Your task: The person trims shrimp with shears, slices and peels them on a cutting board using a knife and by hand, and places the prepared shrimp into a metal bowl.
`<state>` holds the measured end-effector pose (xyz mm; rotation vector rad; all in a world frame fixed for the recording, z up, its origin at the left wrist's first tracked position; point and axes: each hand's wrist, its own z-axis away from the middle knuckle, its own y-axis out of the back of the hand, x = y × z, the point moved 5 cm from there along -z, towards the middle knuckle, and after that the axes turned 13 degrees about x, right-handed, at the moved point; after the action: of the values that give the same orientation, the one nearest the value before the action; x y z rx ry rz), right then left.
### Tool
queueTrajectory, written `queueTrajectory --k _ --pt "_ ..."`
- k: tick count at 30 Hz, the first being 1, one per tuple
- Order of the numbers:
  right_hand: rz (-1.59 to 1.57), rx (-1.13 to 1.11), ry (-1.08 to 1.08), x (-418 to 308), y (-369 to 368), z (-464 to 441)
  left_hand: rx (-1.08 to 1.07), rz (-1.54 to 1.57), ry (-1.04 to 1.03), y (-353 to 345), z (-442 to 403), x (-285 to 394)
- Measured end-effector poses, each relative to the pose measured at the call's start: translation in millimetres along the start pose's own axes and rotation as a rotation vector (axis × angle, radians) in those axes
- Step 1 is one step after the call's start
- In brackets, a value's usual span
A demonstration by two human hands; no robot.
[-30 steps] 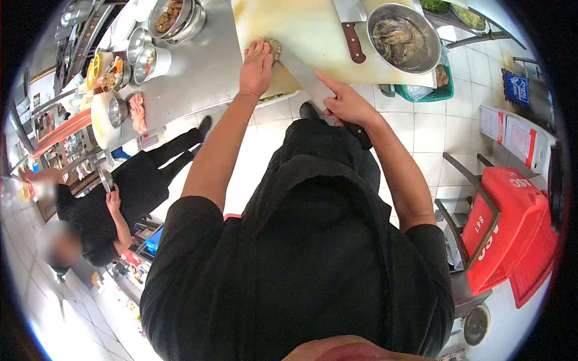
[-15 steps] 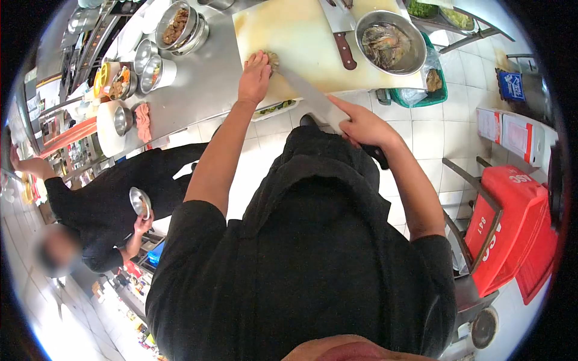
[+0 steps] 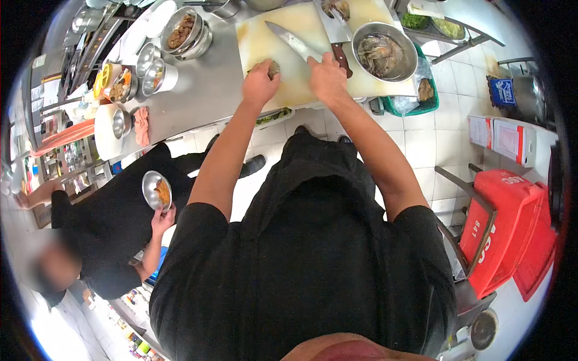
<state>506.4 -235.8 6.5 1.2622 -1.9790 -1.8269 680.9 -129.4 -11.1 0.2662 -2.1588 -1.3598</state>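
My left hand [image 3: 261,83] is closed around a small greyish shrimp [image 3: 273,70] on the white cutting board [image 3: 256,39]. My right hand [image 3: 327,75] grips a long knife [image 3: 294,41], whose blade lies over the board and points up and left. Just right of that hand, the brown handle of a cleaver [image 3: 341,60] rests on the board, its blade extending up. Pieces of shrimp [image 3: 337,9] are on or by the cleaver blade. A metal bowl of shrimp [image 3: 379,55] stands at the board's right side.
Metal bowls of food [image 3: 180,36] and a pink cloth [image 3: 141,126] are on the steel counter [image 3: 205,99]. A co-worker [image 3: 114,222] at the left holds a bowl [image 3: 158,191]. A green bin [image 3: 428,102] and red crates [image 3: 500,222] are at the right.
My right hand has moved up and left onto the board, turning the knife blade away from me. My left fingers have curled in from lying flat. The co-worker has moved closer with the bowl.
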Motion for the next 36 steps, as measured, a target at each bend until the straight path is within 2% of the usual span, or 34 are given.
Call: queueTrajectory --k 2,5,7,9,11,14,17,19,23,26,29,32,36 --pt "0.034 0.036 0.077 -5.9 -4.8 -2.0 0.013 0.017 0.05 0.7 -0.2 -5.3" --pt "-0.44 0.092 -0.061 -25.7 -11.0 -3.9 -0.041 0.136 0.243 2.4 1.9 -7.7" --pt "-0.638 -0.122 -0.306 -18.2 -80.1 -16.5 -0.028 0.225 0.331 2.4 4.2 -10.0" --pt "-0.908 -0.306 -0.546 -25.9 -103.8 -20.5 0.055 0.295 0.344 4.7 7.3 -10.1" --pt "-1.252 -0.467 -0.777 -36.1 -114.9 -18.0 0.043 0.376 0.353 5.2 10.3 -6.4" --pt "-1.171 -0.495 -0.699 -37.6 -95.8 -23.2 0.07 0.496 0.396 -2.4 18.3 -15.7" --pt "-1.291 -0.482 -0.722 -31.9 -103.0 -21.1 0.09 0.647 0.415 3.2 23.3 -10.7" --pt "-1.296 -0.448 -0.704 -34.2 -80.3 -22.0 0.116 0.803 0.398 8.8 19.7 -5.3" --pt "-1.337 -0.382 -0.689 -32.0 -36.7 -22.7 0.055 1.013 0.493 -1.4 14.8 -3.6" --pt "-1.331 -0.33 -0.627 -16.9 -13.5 -29.3 -0.008 1.194 0.533 23.0 -0.3 31.5" --pt "-1.318 -0.32 -0.57 -4.7 13.8 -38.4 -0.063 1.19 0.472 30.4 -9.8 54.1" --pt "-1.332 -0.354 -0.497 7.8 44.3 -50.4 -0.059 1.289 0.529 39.8 -21.3 84.8" --pt "-1.326 -0.322 -0.394 34.4 73.8 -70.8 -0.027 1.275 0.571 40.1 -32.6 121.4"
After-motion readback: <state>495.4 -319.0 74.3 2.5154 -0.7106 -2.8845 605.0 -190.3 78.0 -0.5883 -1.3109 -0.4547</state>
